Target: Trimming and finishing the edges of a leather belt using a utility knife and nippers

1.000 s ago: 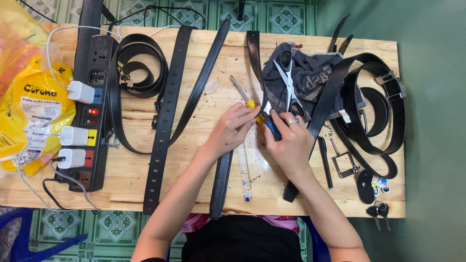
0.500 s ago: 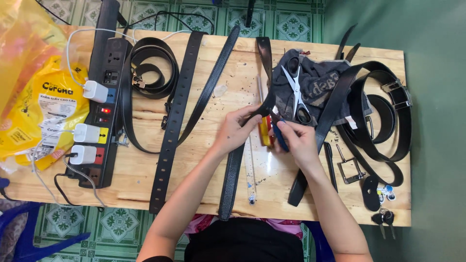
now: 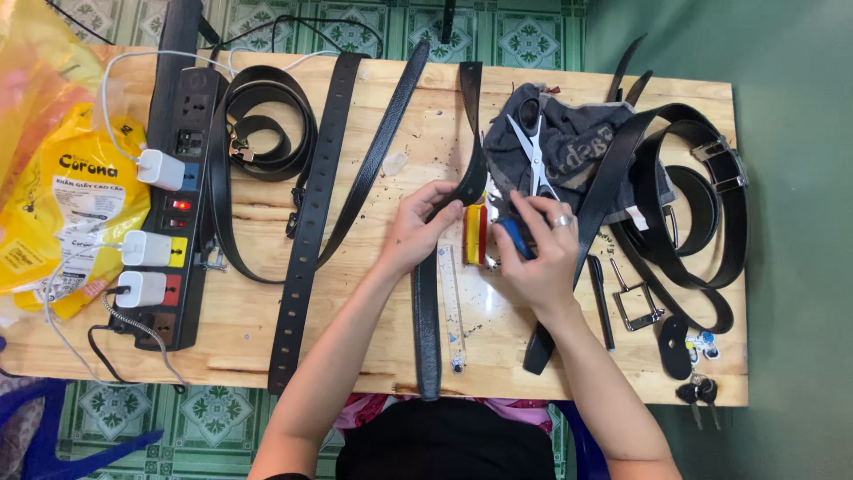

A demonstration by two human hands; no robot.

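Head view, right hand hiding tool grip, left hand pinching belt

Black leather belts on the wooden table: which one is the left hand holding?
The narrow black leather belt running from the table's near edge up to the left hand, where it bends. The others lie untouched.

Scissors on grey cloth; power strip; keys; yellow bag
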